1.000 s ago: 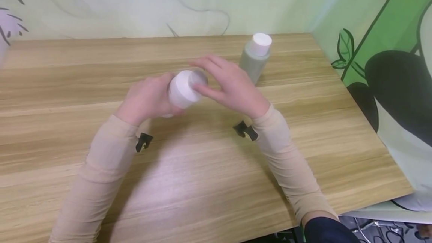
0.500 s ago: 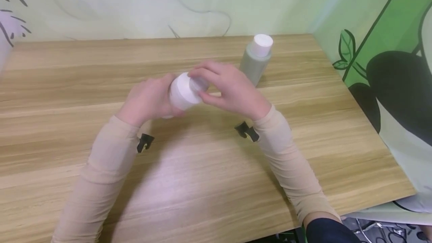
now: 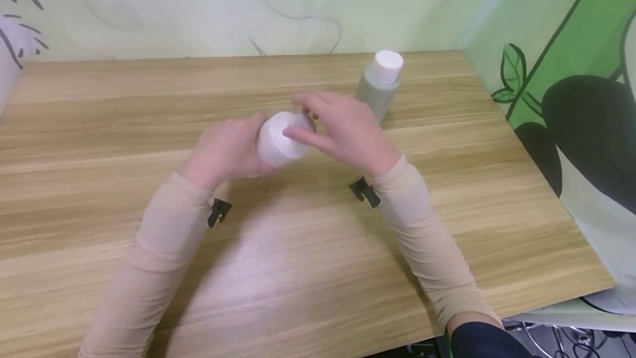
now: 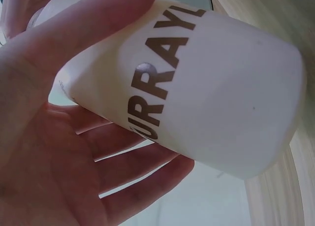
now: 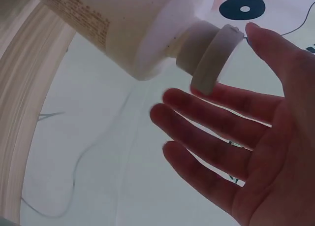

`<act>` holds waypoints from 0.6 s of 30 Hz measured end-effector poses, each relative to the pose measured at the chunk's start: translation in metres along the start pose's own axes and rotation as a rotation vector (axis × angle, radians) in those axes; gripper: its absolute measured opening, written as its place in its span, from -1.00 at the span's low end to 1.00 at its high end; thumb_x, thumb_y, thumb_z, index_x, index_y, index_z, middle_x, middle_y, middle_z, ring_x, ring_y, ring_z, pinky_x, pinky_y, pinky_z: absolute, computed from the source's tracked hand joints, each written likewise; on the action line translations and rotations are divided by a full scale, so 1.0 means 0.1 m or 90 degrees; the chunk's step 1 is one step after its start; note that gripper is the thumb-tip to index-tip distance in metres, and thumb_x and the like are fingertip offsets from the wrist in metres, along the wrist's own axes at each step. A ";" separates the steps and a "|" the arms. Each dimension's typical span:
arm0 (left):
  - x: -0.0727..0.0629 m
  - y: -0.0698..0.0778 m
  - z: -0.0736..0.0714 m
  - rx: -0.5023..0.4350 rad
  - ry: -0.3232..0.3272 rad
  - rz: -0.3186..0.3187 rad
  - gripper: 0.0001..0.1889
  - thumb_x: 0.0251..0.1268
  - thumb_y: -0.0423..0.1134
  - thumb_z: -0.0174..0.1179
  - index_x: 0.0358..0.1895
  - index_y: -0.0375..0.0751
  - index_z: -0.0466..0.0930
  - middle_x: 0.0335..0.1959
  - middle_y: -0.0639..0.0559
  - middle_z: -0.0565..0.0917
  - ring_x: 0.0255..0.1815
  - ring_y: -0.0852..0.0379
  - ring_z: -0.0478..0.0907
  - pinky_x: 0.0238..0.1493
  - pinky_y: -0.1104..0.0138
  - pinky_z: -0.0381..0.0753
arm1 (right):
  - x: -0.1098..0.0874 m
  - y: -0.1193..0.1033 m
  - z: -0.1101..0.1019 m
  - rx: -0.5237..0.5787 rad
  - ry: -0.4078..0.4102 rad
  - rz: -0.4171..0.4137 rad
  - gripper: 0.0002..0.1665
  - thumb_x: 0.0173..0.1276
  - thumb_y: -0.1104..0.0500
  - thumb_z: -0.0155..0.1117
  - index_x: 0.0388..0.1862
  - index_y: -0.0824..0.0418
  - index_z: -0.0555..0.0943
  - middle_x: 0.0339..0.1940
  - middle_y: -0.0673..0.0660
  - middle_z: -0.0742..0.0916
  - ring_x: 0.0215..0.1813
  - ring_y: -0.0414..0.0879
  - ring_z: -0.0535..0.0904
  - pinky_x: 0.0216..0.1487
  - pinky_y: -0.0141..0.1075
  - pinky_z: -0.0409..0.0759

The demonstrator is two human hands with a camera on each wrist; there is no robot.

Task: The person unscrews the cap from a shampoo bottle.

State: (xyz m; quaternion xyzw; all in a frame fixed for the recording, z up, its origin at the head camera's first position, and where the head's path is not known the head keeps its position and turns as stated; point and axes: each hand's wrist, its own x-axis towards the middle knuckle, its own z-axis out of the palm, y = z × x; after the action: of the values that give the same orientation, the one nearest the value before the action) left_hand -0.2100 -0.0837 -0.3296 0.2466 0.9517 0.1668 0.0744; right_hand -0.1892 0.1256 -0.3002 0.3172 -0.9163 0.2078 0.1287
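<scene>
Gripping a tilted white bottle [image 4: 211, 93] with the left hand [image 3: 226, 151], we keep the right hand [image 3: 348, 134] half-open, loosely spread at its cap [image 5: 214, 56]; grey bottle [image 3: 376, 93] upright, toward two o'clock.

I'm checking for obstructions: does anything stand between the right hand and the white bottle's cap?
Nothing visible does; the right hand is at the cap. The greyish bottle stands beyond that hand, not between them.
</scene>
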 end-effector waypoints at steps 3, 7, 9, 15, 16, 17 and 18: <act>-0.01 0.02 -0.01 -0.003 -0.002 -0.003 -0.18 -0.21 -0.03 0.50 0.20 -0.28 0.39 -0.14 -0.24 0.68 -0.22 -0.17 0.65 -0.13 -0.03 0.64 | 0.00 0.00 -0.01 -0.007 -0.027 0.031 -0.55 0.31 -0.10 0.29 0.00 0.19 0.63 -0.23 0.04 0.75 -0.20 -0.13 0.63 -0.18 -0.27 0.60; -0.04 0.03 -0.03 0.000 0.004 0.000 -0.20 -0.21 -0.05 0.50 0.18 -0.32 0.40 -0.15 -0.27 0.68 -0.22 -0.19 0.65 -0.14 -0.03 0.65 | 0.00 -0.01 -0.02 -0.011 -0.047 0.014 -0.59 0.33 -0.08 0.26 -0.03 0.19 0.63 -0.25 0.04 0.73 -0.24 -0.13 0.60 -0.19 -0.29 0.58; -0.05 0.03 -0.04 0.004 0.007 0.003 -0.20 -0.21 -0.05 0.50 0.17 -0.33 0.41 -0.16 -0.27 0.68 -0.23 -0.19 0.65 -0.16 -0.03 0.65 | -0.01 -0.02 -0.03 -0.011 -0.050 -0.011 -0.59 0.33 -0.05 0.26 0.00 0.20 0.62 -0.18 0.06 0.74 -0.19 -0.11 0.62 -0.14 -0.28 0.61; -0.06 0.02 -0.07 0.001 0.001 -0.006 -0.18 -0.22 -0.04 0.51 0.18 -0.33 0.40 -0.14 -0.27 0.68 -0.21 -0.19 0.65 -0.15 -0.02 0.64 | -0.01 -0.01 -0.05 0.006 -0.052 -0.100 -0.62 0.28 0.16 0.30 0.07 0.21 0.59 0.01 0.14 0.68 0.01 -0.03 0.62 0.05 -0.24 0.62; -0.06 0.01 -0.07 0.000 -0.001 -0.009 -0.17 -0.22 -0.03 0.51 0.19 -0.33 0.39 -0.14 -0.27 0.68 -0.20 -0.19 0.65 -0.14 -0.03 0.64 | -0.01 0.00 -0.05 0.010 -0.049 -0.115 -0.62 0.26 0.19 0.30 0.07 0.21 0.59 0.02 0.15 0.67 0.03 -0.01 0.61 0.08 -0.23 0.60; -0.06 0.01 -0.07 -0.001 -0.002 -0.012 -0.16 -0.22 -0.03 0.51 0.20 -0.32 0.39 -0.13 -0.26 0.68 -0.20 -0.19 0.65 -0.13 -0.03 0.64 | -0.01 0.00 -0.05 0.016 -0.043 -0.131 -0.62 0.25 0.22 0.31 0.06 0.22 0.59 0.03 0.17 0.67 0.05 0.01 0.60 0.12 -0.22 0.59; -0.06 0.00 -0.07 -0.001 -0.003 -0.013 -0.16 -0.22 -0.03 0.51 0.20 -0.32 0.38 -0.12 -0.26 0.68 -0.19 -0.19 0.65 -0.13 -0.03 0.64 | -0.01 0.01 -0.04 0.018 -0.039 -0.147 -0.63 0.24 0.23 0.32 0.05 0.23 0.60 0.03 0.19 0.67 0.07 0.03 0.59 0.14 -0.21 0.57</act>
State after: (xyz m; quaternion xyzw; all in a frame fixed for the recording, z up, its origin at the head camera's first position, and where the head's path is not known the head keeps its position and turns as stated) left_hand -0.2062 -0.0885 -0.3224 0.2369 0.9539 0.1665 0.0786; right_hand -0.1886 0.1285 -0.2973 0.4289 -0.8740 0.1950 0.1194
